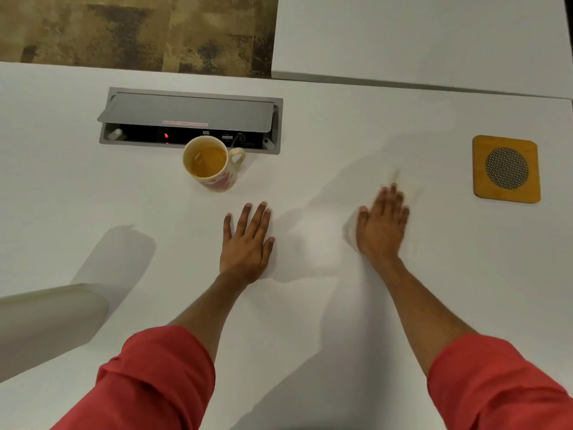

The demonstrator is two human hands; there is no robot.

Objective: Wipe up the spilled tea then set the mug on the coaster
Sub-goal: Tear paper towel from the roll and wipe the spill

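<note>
White table: left hand and blurred right hand flat, fingers straight; socket box label illegible

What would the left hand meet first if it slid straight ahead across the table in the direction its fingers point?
Probably the mug. The left hand lies flat on the white table, fingers aimed up and slightly right, so it might only brush the mug's right side or handle before reaching the open power box behind it.

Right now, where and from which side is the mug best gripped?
By its handle, coming in from the right. The mug stands upright with tea near the brim, and the handle sticks out to the right, clear of the power box behind it. The right hand is probably better placed.
</note>
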